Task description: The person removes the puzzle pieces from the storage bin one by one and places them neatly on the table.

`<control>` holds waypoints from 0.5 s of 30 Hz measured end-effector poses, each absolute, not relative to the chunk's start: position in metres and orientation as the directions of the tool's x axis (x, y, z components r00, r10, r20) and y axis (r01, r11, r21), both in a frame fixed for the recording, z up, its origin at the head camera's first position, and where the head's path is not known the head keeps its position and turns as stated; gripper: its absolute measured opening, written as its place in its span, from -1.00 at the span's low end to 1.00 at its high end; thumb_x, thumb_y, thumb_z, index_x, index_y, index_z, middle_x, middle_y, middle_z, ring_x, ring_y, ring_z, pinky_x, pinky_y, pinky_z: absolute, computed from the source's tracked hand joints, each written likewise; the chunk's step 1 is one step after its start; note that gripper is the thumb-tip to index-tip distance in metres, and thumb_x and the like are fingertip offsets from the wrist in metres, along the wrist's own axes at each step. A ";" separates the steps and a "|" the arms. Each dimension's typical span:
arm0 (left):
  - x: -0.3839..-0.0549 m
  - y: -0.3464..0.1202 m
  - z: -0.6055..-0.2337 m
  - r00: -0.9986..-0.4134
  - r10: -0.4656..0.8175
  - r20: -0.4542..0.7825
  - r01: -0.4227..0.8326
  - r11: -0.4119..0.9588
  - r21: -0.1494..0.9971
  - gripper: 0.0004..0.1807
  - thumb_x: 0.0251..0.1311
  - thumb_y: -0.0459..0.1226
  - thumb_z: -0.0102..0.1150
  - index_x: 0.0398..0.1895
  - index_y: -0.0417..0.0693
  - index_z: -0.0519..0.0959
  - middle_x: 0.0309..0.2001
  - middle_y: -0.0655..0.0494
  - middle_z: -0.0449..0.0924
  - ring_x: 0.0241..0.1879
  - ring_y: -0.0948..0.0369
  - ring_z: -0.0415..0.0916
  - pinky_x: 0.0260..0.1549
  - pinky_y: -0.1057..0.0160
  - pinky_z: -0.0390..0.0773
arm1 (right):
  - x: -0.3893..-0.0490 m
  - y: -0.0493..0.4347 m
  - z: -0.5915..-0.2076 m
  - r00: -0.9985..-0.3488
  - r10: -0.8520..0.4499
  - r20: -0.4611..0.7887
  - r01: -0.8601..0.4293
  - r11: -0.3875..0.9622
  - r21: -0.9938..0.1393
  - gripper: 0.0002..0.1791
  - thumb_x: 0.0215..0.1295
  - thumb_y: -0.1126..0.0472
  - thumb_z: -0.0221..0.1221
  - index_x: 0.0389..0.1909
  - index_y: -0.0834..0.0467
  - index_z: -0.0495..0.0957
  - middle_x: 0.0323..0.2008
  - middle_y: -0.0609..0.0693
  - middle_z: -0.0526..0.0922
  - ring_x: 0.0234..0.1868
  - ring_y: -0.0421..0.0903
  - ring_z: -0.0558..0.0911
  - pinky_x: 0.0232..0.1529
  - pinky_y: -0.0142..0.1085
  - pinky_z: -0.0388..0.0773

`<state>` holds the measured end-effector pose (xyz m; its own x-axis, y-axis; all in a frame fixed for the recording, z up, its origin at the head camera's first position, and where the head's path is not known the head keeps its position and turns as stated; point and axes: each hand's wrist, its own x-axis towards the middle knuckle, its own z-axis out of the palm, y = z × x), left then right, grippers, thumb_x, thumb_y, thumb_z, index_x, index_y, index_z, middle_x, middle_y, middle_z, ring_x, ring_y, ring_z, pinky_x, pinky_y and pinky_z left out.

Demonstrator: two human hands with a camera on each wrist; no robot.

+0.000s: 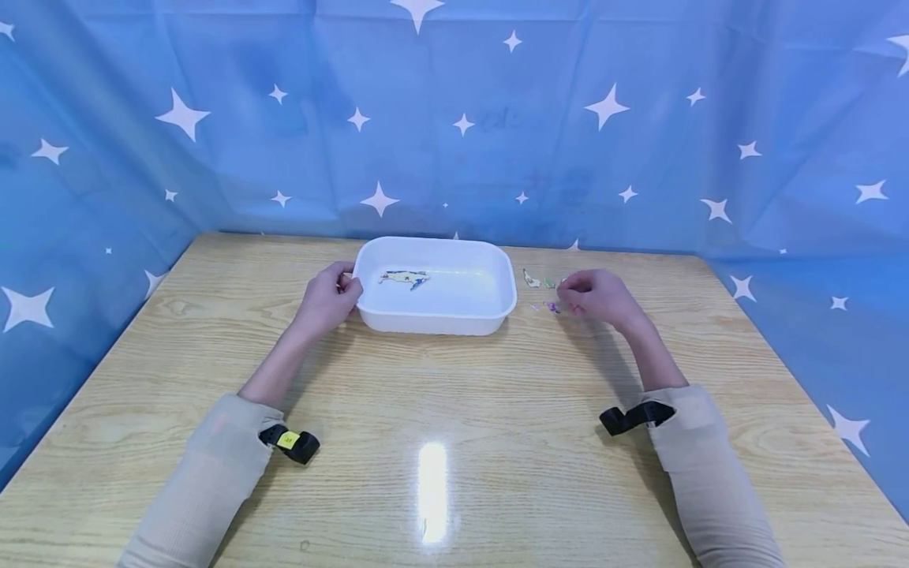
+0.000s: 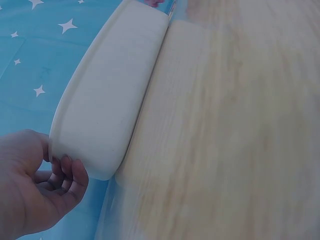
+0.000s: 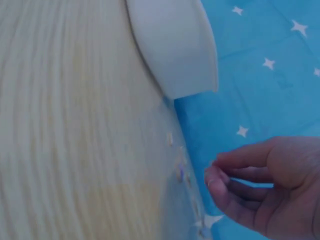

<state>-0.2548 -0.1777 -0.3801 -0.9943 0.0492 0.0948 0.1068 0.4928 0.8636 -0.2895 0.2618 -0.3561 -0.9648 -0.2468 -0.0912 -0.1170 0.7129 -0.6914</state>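
A white rectangular plastic basin (image 1: 454, 322) stands near the far edge of the table. On its floor lies a small cream-and-blue item (image 1: 406, 278) of irregular outline. My left hand (image 1: 330, 298) grips the basin's left end, thumb and fingers at the rim; the left wrist view shows the curled fingers (image 2: 70, 172) against the outer wall. To the right of the basin, my right hand (image 1: 598, 295) has thumb and fingertips brought together over several tiny items. A small pale piece (image 1: 562, 281) shows at the fingertips, mostly hidden by them.
Beside the basin lie a cream curved piece (image 1: 530, 279), a green bit (image 1: 549, 283) and a purple bit (image 1: 553, 307); a pink bit (image 1: 578, 308) sits below the right hand. A blue curtain with white stars (image 1: 483, 158) hangs right behind the wooden table (image 1: 355, 442).
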 end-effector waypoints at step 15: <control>-0.255 -0.178 -0.381 -0.994 0.052 0.095 0.109 0.493 0.863 -0.54 0.43 -0.31 -0.11 0.32 -0.37 0.39 -0.27 -0.09 0.43 -0.37 -0.02 0.53 -0.52 0.34 0.46 | -0.283 0.214 -0.339 -0.921 -0.303 0.244 -0.383 0.597 -0.705 -0.72 0.44 0.18 0.20 0.00 0.29 0.65 -0.19 0.18 0.69 -0.20 0.12 0.65 -0.26 -0.31 0.59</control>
